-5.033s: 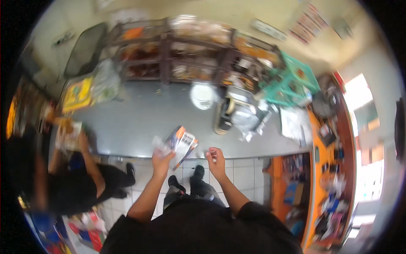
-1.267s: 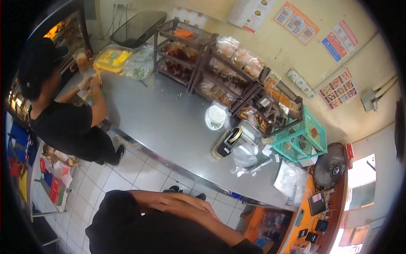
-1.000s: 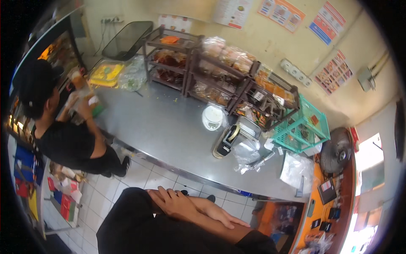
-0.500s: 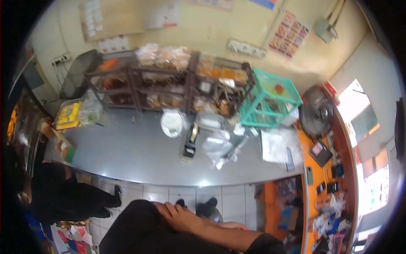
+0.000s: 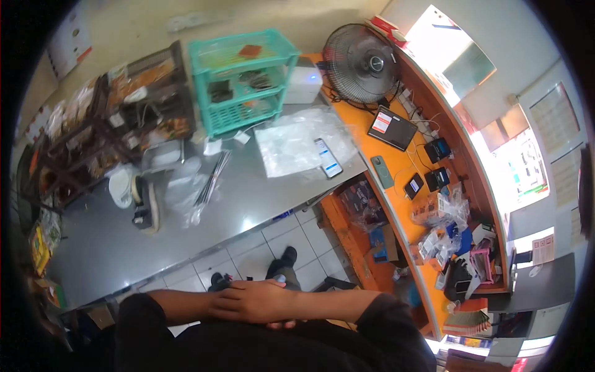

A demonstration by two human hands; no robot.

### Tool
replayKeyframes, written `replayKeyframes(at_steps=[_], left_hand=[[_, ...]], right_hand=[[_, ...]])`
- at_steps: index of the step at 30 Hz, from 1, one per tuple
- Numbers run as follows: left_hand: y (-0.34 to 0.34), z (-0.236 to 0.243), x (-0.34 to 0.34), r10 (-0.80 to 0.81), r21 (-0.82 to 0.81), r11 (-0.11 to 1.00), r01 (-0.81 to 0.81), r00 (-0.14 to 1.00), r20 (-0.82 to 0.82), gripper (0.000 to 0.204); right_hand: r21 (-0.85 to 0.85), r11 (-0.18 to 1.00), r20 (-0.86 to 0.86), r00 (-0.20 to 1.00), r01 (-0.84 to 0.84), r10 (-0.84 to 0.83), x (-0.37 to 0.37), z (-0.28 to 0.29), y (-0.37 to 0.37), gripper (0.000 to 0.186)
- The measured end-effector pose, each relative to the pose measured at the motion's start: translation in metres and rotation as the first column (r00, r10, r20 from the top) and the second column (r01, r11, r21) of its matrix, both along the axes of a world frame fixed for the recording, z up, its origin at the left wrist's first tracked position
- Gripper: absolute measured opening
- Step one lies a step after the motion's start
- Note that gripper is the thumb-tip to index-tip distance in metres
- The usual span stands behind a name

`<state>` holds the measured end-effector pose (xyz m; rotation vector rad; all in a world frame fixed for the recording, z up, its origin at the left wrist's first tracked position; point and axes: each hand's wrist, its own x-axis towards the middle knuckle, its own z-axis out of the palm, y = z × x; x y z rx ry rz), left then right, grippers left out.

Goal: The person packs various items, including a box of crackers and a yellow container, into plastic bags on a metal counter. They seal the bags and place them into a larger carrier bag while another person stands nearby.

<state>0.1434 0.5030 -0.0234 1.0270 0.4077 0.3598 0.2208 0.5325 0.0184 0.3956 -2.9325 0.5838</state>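
Both my hands are clasped together in front of my body, below the near edge of the steel counter (image 5: 133, 263). My right hand (image 5: 251, 302) lies on top, its fingers wrapped over the back of my left hand. Most of my left hand (image 5: 284, 324) is hidden underneath; fingertips curl out below my right wrist and what looks like its thumb shows above. Neither hand touches anything on the counter. Nearest on the counter top are a black tape dispenser (image 5: 142, 217), crumpled clear plastic bags (image 5: 183, 192) and thin sticks or skewers (image 5: 212, 180).
A lit phone (image 5: 328, 159) lies on a plastic sheet (image 5: 288, 146). Behind stand a teal rack (image 5: 204, 93), brown racks (image 5: 114, 127) of packaged goods and a black fan (image 5: 362, 65). An orange side counter (image 5: 365, 139) holds another phone (image 5: 382, 172), small devices and bags.
The view has turned to the right, and the person at the left is out of sight. My right hand has moved off my left sleeve onto my left hand; my left forearm now shows.
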Motion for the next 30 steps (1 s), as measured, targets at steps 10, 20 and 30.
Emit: replayKeyframes(at_steps=[10, 20, 30], left_hand=[[0.112, 0.002, 0.144, -0.085, -0.098, 0.992, 0.073, 0.988, -0.128, 0.027], [0.175, 0.002, 0.201, -0.017, -0.201, 0.979, -0.036, 0.966, -0.259, 0.024], [0.226, 0.006, 0.215, 0.028, -0.232, 0.961, -0.15, 0.887, -0.461, 0.023]], right_hand=[[0.2, 0.95, -0.167, 0.964, 0.239, -0.207, 0.101, -0.016, 0.083, 0.059], [-0.202, 0.977, 0.112, 0.992, 0.075, -0.053, 0.145, -0.009, 0.159, 0.051], [-0.871, 0.403, 0.2, 0.952, 0.281, -0.232, 0.196, -0.014, 0.254, 0.043]])
